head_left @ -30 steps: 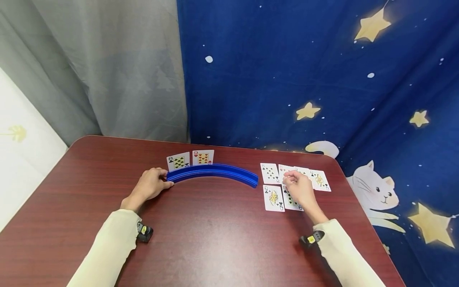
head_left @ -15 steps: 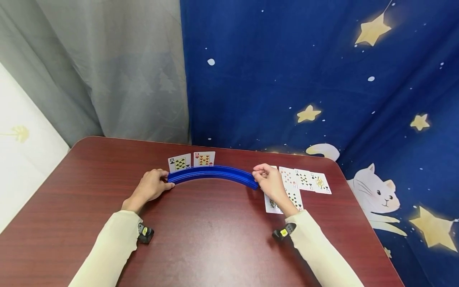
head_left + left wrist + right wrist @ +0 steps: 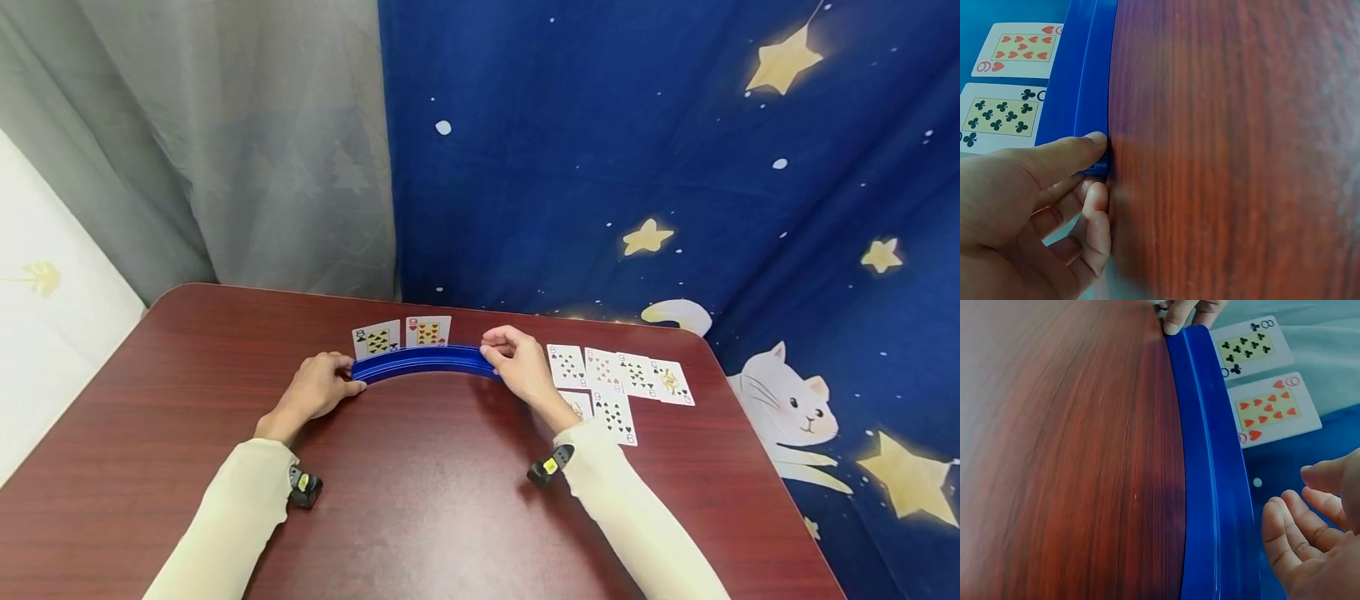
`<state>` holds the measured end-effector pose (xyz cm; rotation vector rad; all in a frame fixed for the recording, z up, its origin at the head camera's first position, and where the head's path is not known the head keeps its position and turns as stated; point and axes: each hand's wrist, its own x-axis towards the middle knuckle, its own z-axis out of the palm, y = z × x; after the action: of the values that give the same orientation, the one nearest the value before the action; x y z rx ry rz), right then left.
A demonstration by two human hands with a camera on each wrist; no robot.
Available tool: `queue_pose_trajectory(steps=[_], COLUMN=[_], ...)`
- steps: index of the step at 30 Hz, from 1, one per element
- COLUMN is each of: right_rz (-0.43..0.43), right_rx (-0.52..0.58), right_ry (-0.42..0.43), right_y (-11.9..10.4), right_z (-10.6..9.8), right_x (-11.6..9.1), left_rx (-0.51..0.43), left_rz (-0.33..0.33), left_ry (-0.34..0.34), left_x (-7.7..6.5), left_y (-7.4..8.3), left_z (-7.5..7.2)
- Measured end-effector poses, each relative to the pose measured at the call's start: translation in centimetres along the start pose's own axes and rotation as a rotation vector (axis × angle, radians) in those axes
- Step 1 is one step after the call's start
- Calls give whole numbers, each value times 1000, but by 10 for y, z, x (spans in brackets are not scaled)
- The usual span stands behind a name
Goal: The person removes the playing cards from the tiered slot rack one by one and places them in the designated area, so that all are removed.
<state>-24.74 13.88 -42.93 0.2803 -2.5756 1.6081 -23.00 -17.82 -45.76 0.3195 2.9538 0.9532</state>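
Note:
A curved blue playing card holder [image 3: 427, 360] rests on the table. Its left end is gripped by my left hand [image 3: 318, 387], the thumb [image 3: 1088, 150] lying along the front edge in the left wrist view. Two cards stand in the holder: an eight of clubs [image 3: 377, 339] and, to its right, a nine of hearts [image 3: 428, 332]. My right hand [image 3: 519, 364] is over the holder's right part and hides that end in the head view. In the right wrist view the right hand's fingers [image 3: 1279, 534] are loosely bent, apart from the thumb, with nothing between them.
Several face-up cards lie at the right of the table: an eight of spades [image 3: 567, 367], a red card [image 3: 603, 369], a king-like face card [image 3: 672, 382] and a nine of spades [image 3: 615, 417] among them. Curtains hang behind the table [image 3: 420, 500].
My right hand has moved left from above the loose cards to the holder's right part, uncovering most of those cards. The left hand and the two standing cards have stayed put.

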Motion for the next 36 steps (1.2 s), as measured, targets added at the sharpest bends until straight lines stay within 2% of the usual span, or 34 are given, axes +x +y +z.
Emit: queue_pose_trajectory(steps=[9, 19, 36], right_rz=[19, 39, -18], right_rx=[16, 5, -23], right_ry=[-47, -65, -29], right_y=[-11, -21, -17], right_z=[23, 41, 48], right_x=[12, 15, 20], left_rx=[1, -10, -9], left_rz=[8, 3, -1], left_ry=[4, 11, 1], left_x=[1, 0, 0], left_y=[-1, 0, 0], left_z=[0, 0, 0])
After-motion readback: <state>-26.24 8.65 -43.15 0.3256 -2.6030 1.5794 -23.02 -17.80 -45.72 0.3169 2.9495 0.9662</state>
